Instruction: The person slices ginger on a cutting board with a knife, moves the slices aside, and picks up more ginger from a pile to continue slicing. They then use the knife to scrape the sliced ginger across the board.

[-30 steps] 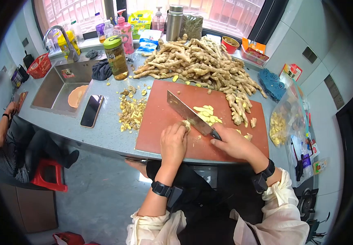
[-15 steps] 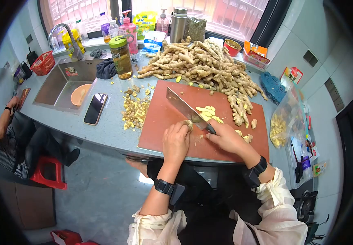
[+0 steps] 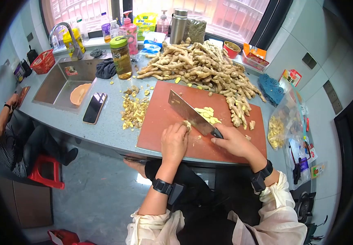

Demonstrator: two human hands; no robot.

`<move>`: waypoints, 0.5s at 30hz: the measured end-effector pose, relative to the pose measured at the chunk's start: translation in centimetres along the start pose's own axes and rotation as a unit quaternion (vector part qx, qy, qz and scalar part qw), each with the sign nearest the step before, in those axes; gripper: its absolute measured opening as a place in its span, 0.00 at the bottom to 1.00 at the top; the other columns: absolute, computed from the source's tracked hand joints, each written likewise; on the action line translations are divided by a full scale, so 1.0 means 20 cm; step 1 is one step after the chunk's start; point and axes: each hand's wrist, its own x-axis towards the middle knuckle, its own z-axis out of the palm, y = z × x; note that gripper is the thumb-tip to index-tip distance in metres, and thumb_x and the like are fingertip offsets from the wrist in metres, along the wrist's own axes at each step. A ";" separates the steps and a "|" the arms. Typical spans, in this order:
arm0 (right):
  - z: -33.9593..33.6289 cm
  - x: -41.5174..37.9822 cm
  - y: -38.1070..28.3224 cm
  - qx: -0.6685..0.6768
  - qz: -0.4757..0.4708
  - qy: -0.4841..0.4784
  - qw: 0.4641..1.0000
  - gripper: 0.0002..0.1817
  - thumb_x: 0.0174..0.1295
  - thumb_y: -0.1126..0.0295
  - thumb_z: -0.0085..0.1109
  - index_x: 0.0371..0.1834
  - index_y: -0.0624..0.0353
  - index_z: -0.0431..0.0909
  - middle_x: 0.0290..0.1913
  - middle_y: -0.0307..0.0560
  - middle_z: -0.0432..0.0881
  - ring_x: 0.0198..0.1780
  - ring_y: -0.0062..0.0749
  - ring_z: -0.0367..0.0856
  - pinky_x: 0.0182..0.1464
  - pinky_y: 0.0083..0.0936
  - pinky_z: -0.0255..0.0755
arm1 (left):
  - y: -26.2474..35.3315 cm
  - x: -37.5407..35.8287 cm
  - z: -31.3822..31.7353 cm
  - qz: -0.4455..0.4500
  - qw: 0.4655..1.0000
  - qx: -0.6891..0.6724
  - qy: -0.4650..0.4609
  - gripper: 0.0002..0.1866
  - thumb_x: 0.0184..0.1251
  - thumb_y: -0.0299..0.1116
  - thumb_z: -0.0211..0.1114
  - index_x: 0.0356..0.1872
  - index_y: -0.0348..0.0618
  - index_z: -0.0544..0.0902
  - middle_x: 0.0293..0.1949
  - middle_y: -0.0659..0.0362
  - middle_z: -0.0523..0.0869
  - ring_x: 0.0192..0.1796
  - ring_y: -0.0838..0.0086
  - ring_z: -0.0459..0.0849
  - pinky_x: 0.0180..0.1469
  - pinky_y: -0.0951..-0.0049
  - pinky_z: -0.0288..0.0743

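My right hand is wrapped round the black handle of a cleaver, whose wide blade slants up to the left over the red-brown cutting board. My left hand is closed on a piece of ginger near the board's front edge, left of the blade. Pale ginger slices lie just beyond the blade. Behind the board is a large heap of ginger roots, and a few pieces rest on the board's right part. Trimmings are scattered on the counter to the left.
A phone, a green-lidded bottle and a sink are on the left. A plastic bag of ginger stands right of the board. Another person sits at the far left, a hand at a small board.
My right hand and the cleaver have shifted slightly right and down, farther from my left hand. More of the blade shows. My left hand has barely moved.
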 end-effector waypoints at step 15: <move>0.06 0.07 -0.09 -0.139 0.050 -0.022 0.989 0.16 0.71 0.65 0.58 0.52 0.64 0.67 0.39 0.69 0.85 0.47 0.69 0.85 0.49 0.58 0.76 | 0.01 0.00 0.00 -0.019 1.000 0.000 -0.008 0.05 0.61 0.26 0.72 0.37 0.42 0.86 0.46 0.59 0.89 0.46 0.60 0.85 0.48 0.59 0.75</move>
